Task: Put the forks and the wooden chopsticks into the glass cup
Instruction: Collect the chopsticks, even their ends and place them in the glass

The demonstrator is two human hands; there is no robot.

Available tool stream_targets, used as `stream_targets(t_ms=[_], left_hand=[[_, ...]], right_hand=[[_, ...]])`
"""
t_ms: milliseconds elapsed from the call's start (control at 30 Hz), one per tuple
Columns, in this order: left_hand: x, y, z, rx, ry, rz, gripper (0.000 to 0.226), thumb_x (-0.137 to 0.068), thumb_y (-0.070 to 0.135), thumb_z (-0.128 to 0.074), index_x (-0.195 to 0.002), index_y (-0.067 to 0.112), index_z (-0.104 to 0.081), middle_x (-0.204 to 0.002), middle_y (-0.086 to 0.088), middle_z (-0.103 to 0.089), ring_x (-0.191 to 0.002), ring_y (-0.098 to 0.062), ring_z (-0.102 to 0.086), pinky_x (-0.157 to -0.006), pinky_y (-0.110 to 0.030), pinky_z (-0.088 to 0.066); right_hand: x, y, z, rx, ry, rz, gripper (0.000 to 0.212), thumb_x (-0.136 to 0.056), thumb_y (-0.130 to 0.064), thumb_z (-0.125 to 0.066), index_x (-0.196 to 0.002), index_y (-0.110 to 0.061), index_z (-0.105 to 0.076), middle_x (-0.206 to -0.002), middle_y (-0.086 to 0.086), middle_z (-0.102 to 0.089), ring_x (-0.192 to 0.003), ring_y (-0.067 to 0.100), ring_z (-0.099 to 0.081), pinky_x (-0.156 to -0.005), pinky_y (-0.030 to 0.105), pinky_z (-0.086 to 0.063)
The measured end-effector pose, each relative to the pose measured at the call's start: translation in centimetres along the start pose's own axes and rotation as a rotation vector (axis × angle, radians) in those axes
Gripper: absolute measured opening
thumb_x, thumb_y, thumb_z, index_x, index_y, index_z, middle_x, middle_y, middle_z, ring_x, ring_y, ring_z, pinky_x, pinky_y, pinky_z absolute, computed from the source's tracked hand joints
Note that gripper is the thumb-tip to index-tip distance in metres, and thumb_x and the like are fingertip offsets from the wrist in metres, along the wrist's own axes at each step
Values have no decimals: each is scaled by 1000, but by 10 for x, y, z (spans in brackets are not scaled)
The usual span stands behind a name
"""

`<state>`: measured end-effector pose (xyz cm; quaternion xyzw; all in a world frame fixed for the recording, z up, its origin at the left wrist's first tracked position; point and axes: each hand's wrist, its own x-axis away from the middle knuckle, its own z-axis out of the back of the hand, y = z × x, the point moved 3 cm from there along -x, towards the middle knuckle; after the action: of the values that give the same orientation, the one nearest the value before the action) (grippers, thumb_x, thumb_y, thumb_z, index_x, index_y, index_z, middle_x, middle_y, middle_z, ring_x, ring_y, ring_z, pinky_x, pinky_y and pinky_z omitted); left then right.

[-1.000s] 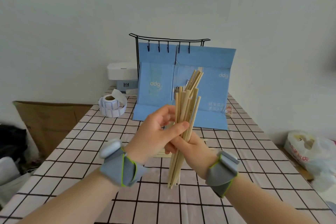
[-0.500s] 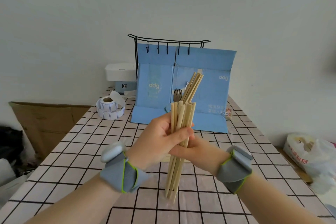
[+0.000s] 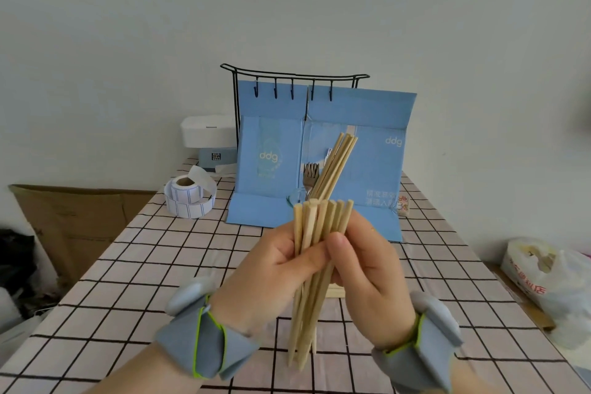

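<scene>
**Wooden chopsticks: part in the cup, a bundle still in hand**

The wooden chopsticks [image 3: 316, 253] of the held bundle stand roughly upright above the bench [image 3: 134, 269], their upper ends fanned slightly and their lower ends hanging free over the checked cloth. The left hand [image 3: 271, 275] wraps the bundle from one side, thumb laid across the front; the right hand [image 3: 367, 269] closes on it from the other, so the fingers [image 3: 339, 241] of both hands are curled around the sticks and hold nothing else.

Behind the hands, the glass cup [image 3: 297, 198] sits on the bench in front of a folded blue carton [image 3: 271, 153]. Only part of its rim shows, the rest being hidden by the bundle. A fork [image 3: 311, 174] already stands in it, tines up, and a second group of chopsticks [image 3: 339, 160] leans out of it to the right. How many forks are inside cannot be told.

Judging by this, the task is well under way: the cup is partly loaded, and the held bundle remains to be carried forward and lowered in. One pale stick-like piece [image 3: 334, 291] lies on the bench beneath the hands, and may also need collecting.
</scene>
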<state>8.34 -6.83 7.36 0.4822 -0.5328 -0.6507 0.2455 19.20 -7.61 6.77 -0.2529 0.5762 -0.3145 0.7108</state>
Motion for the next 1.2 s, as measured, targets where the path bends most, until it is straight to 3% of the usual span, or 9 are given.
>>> stream_targets(t_ms=[167,400,533,700,833,967,1033,1133,1200], left_hand=[[2,-2,3,25,24,-15,24,-80,17,-53,-87,30,-73,-80,8,-74,-81,-4,-69,-68,-14,-52],[0,1,12,-87,87,-38,17,-80,24,-65,-94,26,-72,-90,6,-76,-89,-9,-70,-72,-14,-52],[-2,7,11,-126,110,-50,21,-76,23,-59,-92,23,-73,-92,2,-76,-86,-8,-70,-70,-13,-52],[-5,6,15,-160,113,-14,24,-75,29,-60,-97,27,-72,-94,4,-76,-91,-10,-70,-81,-26,-56],[-3,0,13,-224,97,-5,20,-79,30,-62,-98,30,-69,-96,4,-75,-91,-9,-69,-82,-24,-55],[-1,-2,8,-323,74,-72,29,-82,30,-56,-110,33,-63,-100,5,-73,-95,-8,-67,-83,-23,-54],[0,-2,6,-370,79,-105,30,-83,29,-54,-112,31,-61,-98,4,-73,-94,-10,-67,-82,-25,-55],[3,-4,7,-416,143,-123,25,-79,35,-49,-96,20,-62,-84,8,-72,-79,-5,-68,-72,-17,-54],[4,-6,6,-459,170,-123,18,-81,32,-49,-86,16,-57,-73,7,-69,-68,-4,-67,-65,-13,-51]], right_hand=[[1,-1,-4,-100,116,-94,23,-85,-35,-47,-90,-24,-66,-77,-10,-62,-70,14,-58,-63,38,-49],[-2,0,-3,-219,118,-168,25,-80,-34,-51,-88,-21,-71,-85,0,-70,-81,13,-63,-74,26,-51],[-5,-1,0,-281,138,-201,27,-75,-34,-55,-87,-18,-73,-81,-4,-72,-74,3,-62,-66,13,-48],[-8,1,3,-286,175,-219,28,-69,-34,-61,-86,-15,-73,-82,0,-72,-76,11,-64,-67,20,-50],[-4,4,2,-263,191,-247,32,-71,-36,-59,-89,-13,-73,-87,7,-72,-83,15,-64,-75,25,-52],[-3,5,3,-237,190,-264,34,-71,-37,-58,-88,-12,-73,-90,19,-69,-82,25,-63,-71,27,-54],[-4,2,4,-241,196,-263,30,-72,-34,-61,-87,-11,-73,-91,22,-66,-80,22,-63,-66,23,-54],[-5,-6,8,-246,275,-226,13,-77,-21,-60,-80,-16,-72,-73,8,-58,-58,3,-57,-56,10,-47],[-5,-11,10,-159,310,-174,13,-79,-31,-58,-75,-24,-68,-58,-5,-50,-50,4,-46,-52,10,-40]])
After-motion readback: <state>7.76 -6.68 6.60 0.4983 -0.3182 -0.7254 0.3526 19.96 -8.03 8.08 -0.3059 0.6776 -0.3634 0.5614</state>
